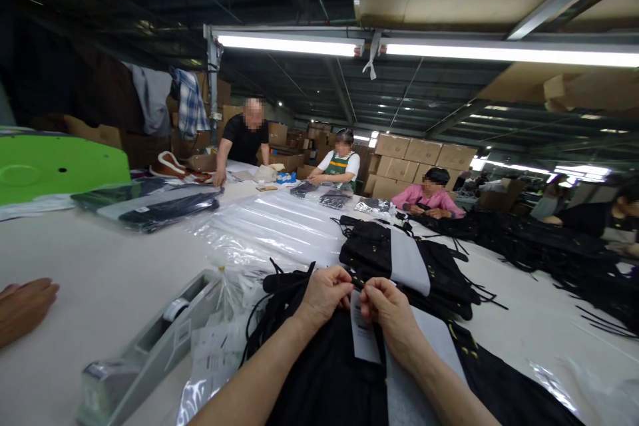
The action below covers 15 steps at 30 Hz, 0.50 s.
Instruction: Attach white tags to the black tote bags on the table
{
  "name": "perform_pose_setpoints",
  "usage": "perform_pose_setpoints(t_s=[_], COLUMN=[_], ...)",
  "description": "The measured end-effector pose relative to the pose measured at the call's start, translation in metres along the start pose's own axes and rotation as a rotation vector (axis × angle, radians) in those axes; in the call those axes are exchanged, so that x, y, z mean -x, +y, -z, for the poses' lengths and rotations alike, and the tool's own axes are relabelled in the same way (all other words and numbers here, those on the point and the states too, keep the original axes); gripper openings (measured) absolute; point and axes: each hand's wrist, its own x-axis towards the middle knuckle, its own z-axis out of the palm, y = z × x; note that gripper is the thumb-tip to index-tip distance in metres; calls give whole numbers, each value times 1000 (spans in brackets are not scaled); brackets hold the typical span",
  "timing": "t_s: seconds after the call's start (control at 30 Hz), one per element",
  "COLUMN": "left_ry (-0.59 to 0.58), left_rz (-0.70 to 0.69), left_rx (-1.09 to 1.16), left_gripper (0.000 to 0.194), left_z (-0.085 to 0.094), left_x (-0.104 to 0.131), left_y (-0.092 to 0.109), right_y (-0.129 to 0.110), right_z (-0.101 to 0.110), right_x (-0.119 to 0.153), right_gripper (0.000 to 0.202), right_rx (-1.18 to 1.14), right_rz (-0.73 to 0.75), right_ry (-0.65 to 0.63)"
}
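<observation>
Both my hands are closed in a pinch, close together over a pile of folded black garments point(319, 373). My left hand point(324, 293) grips a bit of black garment edge or cord; its fingertips partly cover it. Just beside it, the fingers of my right hand point(392, 316) press against the right edge of a white printed tag point(364, 336), which hangs down over the black cloth. A pale paper band point(442, 339) wraps the garment under my right forearm. Directly beyond my hands lies another banded black bundle point(369, 246) with loose cords and metal eyelets.
A grey tape dispenser point(150, 346) and clear plastic bags point(214, 353) stand left of the pile. Flat plastic bags point(279, 226) cover the table's middle. Another person's hand point(27, 306) rests at the left edge. Co-workers point(337, 163) stand across the table; more black garments point(549, 253) lie right.
</observation>
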Motion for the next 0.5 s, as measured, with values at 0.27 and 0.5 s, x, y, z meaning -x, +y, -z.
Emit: perform_pose_setpoints(t_s=[0.27, 0.5], left_ry=[108, 56], left_rz=[-54, -36], left_rx=[209, 14], left_gripper=[25, 18], left_z=[8, 3], left_x=[-2, 2], left_y=[-1, -5], right_y=[2, 2], right_z=[-2, -3], right_x=[4, 3], right_gripper=[30, 29], right_rx=[-110, -145], right_rz=[-2, -11], right_ry=[-9, 12])
